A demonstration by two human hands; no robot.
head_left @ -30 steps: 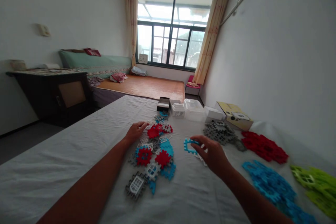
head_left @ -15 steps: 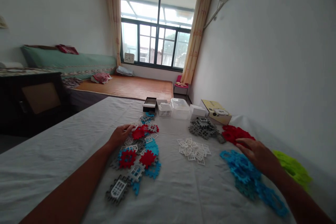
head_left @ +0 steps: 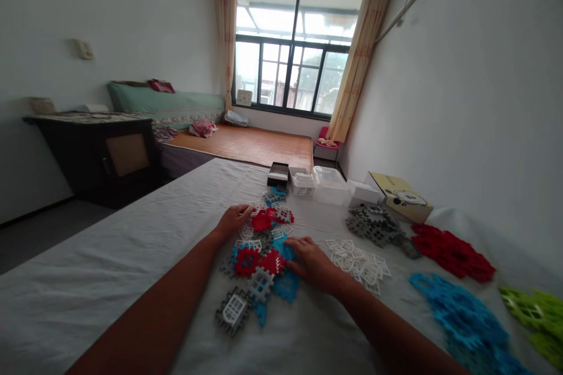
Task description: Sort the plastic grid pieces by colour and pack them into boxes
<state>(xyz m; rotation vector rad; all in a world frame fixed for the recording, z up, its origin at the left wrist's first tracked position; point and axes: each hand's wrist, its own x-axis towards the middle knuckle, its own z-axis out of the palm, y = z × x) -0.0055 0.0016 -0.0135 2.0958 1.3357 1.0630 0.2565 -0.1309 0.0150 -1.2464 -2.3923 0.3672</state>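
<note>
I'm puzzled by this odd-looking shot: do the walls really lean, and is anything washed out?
Head view: the wide lens tilts the walls; daylight washes out the window; the left hand and right hand on the mixed tile pile look slightly soft.

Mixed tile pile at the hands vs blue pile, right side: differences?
The mixed pile holds red, blue, grey and white tiles; the blue pile is one colour. The left hand and right hand touch the mixed pile; the blue pile lies untouched. Both are toothed tiles on the sheet.
</note>
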